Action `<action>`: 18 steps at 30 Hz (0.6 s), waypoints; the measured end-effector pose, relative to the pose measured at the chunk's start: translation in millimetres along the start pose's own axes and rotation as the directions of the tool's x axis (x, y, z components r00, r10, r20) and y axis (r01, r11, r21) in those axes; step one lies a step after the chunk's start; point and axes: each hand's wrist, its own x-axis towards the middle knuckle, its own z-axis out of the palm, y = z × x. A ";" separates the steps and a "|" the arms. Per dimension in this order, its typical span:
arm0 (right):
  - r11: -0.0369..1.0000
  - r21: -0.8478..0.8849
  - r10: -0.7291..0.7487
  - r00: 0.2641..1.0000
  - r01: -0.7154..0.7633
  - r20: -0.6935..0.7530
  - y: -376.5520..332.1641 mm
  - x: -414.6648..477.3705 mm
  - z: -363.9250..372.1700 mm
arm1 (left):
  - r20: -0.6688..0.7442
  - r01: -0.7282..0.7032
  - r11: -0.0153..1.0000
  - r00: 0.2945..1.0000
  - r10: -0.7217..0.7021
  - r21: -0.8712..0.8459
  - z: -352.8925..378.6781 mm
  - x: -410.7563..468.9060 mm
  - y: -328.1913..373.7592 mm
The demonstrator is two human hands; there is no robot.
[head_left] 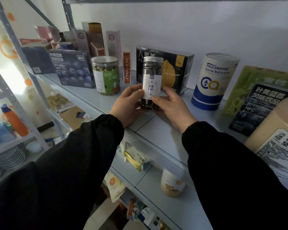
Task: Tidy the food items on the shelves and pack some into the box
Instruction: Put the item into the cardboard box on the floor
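Observation:
A tall clear jar (pixel 152 75) with a silver screw lid, dark contents and a white label stands upright near the front of the grey shelf (pixel 156 128). My left hand (pixel 128 103) grips its lower left side, thumb on the label. Its lower right side is held by my right hand (pixel 173 105), thumb on the label too. Both arms wear black sleeves. Behind the jar stands a black box with a yellow lemon picture (pixel 175 70). No packing box can be identified.
Left of the jar stand a clear tub of green snacks (pixel 106 75), a slim orange box (pixel 126 68) and a blueberry drink box (pixel 73 68). A white and blue canister (pixel 213 82), a green box (pixel 259 83) and a beige tub (pixel 279 135) stand right. Lower shelves hold packets.

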 end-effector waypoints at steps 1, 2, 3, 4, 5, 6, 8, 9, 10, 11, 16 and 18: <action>1.000 -0.013 0.003 1.000 -0.003 0.024 -3.0 -2.4 4.2 | -0.004 0.012 1.000 1.000 -0.012 0.006 -5.7 -6.4 4.1; 1.000 -0.016 0.015 0.998 -0.014 0.063 -5.6 -4.2 10.0 | -0.013 0.020 1.000 1.000 -0.020 0.012 -13.0 -14.1 8.8; 0.999 -0.006 0.035 0.994 -0.035 0.101 -9.0 -6.3 17.2 | -0.025 0.022 1.000 0.999 -0.021 0.019 -22.5 -22.8 13.1; 0.999 0.002 0.052 0.988 -0.053 0.145 -13.2 -8.3 26.3 | -0.040 0.018 1.000 0.999 -0.017 0.025 -33.3 -32.9 17.2; 0.999 -0.012 0.053 0.981 -0.052 0.187 -18.4 -10.9 37.5 | -0.056 0.008 1.000 0.998 -0.007 0.029 -45.1 -44.4 20.9; 0.998 -0.059 0.041 0.974 -0.029 0.223 -23.9 -13.3 50.0 | -0.073 -0.005 1.000 0.997 0.007 0.025 -57.2 -56.4 24.5; 0.995 -0.101 0.004 0.959 0.026 0.283 -32.3 -19.0 78.3 | -0.123 -0.037 0.999 0.992 0.037 0.003 -81.9 -80.2 30.2; 0.995 -0.088 -0.007 0.951 0.036 0.310 -35.2 -22.0 95.1 | -0.161 -0.056 0.998 0.985 0.054 -0.006 -95.2 -91.0 32.4; 0.997 -0.075 -0.008 0.938 0.036 0.346 -35.9 -24.8 113.2 | -0.208 -0.073 0.997 0.976 0.069 -0.012 -110.0 -101.7 34.2; 0.997 -0.069 -0.011 0.929 0.040 0.371 -36.7 -28.2 130.9 | -0.256 -0.083 0.997 0.964 0.077 -0.011 -123.7 -110.8 35.3; 1.000 -0.020 -0.002 0.864 0.015 0.503 -12.5 -35.3 234.8 | -0.459 -0.065 0.998 0.887 0.053 -0.012 -205.4 -159.5 36.2; 0.999 -0.010 0.036 0.833 -0.036 0.552 4.5 -35.2 274.4 | -0.515 -0.051 0.998 0.857 0.031 -0.025 -240.6 -175.9 31.0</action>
